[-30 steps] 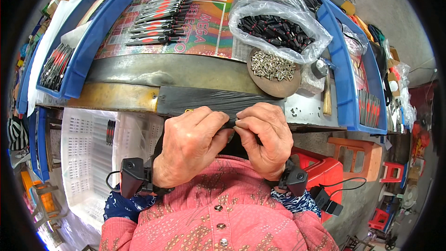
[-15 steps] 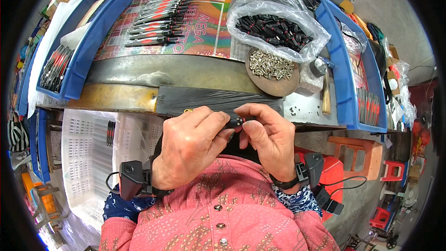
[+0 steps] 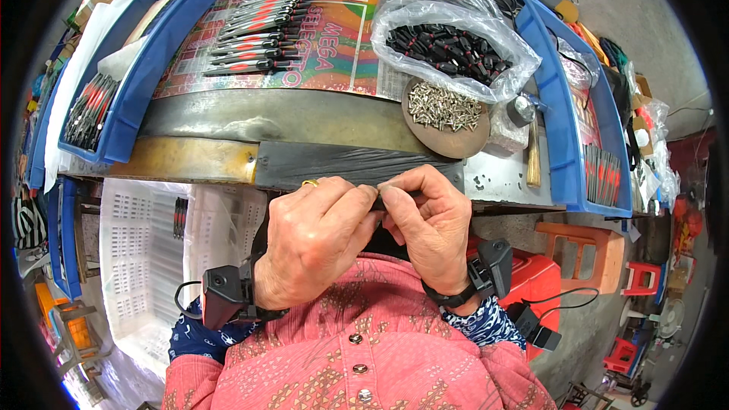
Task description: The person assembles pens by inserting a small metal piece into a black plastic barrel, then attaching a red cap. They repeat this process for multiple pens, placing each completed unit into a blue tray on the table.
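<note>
Close together at the near edge of the workbench, my left hand point(image 3: 315, 231) and my right hand point(image 3: 431, 220) are both closed on a small black plastic part point(image 3: 389, 202). Fingertips and thumbs cover most of it, so its shape can hardly be made out. My left fingers pinch its left end, while the right thumb and forefinger press on it from the other side. Just beyond my right hand stands a round dish point(image 3: 444, 141) heaped with small silver metal pins point(image 3: 443, 106). Behind the dish, a clear plastic bag point(image 3: 383, 26) lies open, full of black parts point(image 3: 448, 52) with red marks.
A row of red-and-black slim tools point(image 3: 262, 38) lies on a printed sheet. Blue trays point(image 3: 121, 125) point(image 3: 562, 144) flank the bench. A hammer point(image 3: 533, 156) lies beside a stone block point(image 3: 505, 133). A white plastic basket point(image 3: 144, 258) sits below left, an orange stool point(image 3: 600, 247) below right.
My right hand has moved slightly left, and its thumb and forefinger have closed over the black plastic part, which showed more plainly before.
</note>
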